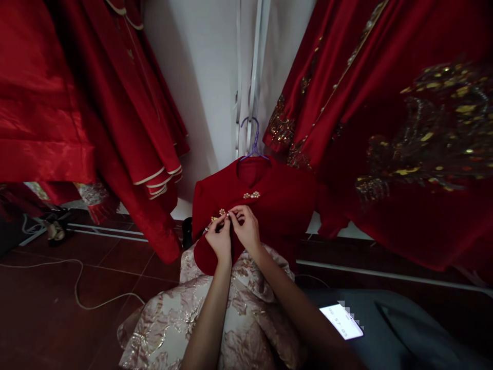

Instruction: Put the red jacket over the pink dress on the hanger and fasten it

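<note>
A dark red garment (285,198) with a round neckline lies over a purple hanger (254,146) in front of me. Near its neckline sits a pearl-and-gold clasp (251,195). Lower on the left, more pearl-and-gold ornaments (222,211) show beside my fingers. My left hand (220,239) pinches thumb to finger at the garment's front. Close against it, my right hand (246,226) also pinches, its fingertips at a small pearl-like bead. What lies between the left fingertips is too small to make out. Beneath the garment spreads a pale floral brocade cloth (173,329).
Red garments (127,92) with pale trim hang on the left. On the right hangs a red garment with gold sequins (431,139). A lit phone (342,321) lies on a grey surface at lower right. A cable (79,288) crosses the tiled floor.
</note>
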Available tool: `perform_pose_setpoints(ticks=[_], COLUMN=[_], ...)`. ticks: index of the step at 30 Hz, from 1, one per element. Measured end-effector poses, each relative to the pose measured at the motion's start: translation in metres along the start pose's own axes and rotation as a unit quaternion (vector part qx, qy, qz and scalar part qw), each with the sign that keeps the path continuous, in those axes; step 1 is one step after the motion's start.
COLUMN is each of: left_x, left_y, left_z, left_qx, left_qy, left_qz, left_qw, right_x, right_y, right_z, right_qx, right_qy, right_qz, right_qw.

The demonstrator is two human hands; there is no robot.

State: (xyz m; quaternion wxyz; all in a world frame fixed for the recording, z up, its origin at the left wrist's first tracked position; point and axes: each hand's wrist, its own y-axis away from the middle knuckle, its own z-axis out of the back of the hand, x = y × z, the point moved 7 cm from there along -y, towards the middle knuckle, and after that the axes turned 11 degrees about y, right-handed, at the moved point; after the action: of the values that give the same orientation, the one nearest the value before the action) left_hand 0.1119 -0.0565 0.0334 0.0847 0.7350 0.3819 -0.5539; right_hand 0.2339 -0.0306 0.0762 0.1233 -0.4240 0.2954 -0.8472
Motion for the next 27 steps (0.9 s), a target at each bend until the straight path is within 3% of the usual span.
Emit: perform_pose_setpoints(ticks=[4, 8, 13, 18, 27], left_x=[0.006, 0.009, -0.011, -0.025, -0.019], left_y=[-0.002, 0.002, 0.023, 0.042, 0.043], left_z=[-0.003, 0.002, 0.003, 0.008, 0.011], left_qx=[0.011, 0.003, 0.12, 0.161, 0.176], left_qy=[0.008, -0.016, -0.136, -0.189, -0.242], left_qz=[-0.005, -0.022, -0.092, -0.112, -0.109], left_qw=[1.0, 1.0, 0.979, 0.962, 0.948], right_x=[-0.003, -0.01, -0.024, -0.046, -0.056], right_y=[-0.006, -0.011, 0.0, 0.019, 0.027], right_z=[-0.003, 0.001, 0.038, 0.067, 0.066], right_qx=[0.035, 0.148, 0.264, 0.273, 0.295], right_qy=[-0.018, -0.096, -0.062, 0.028, 0.083], right_qz=[-0.011, -0.016, -0.01, -0.023, -0.045], right_qw=[0.999, 0.984, 0.962, 0.961, 0.951])
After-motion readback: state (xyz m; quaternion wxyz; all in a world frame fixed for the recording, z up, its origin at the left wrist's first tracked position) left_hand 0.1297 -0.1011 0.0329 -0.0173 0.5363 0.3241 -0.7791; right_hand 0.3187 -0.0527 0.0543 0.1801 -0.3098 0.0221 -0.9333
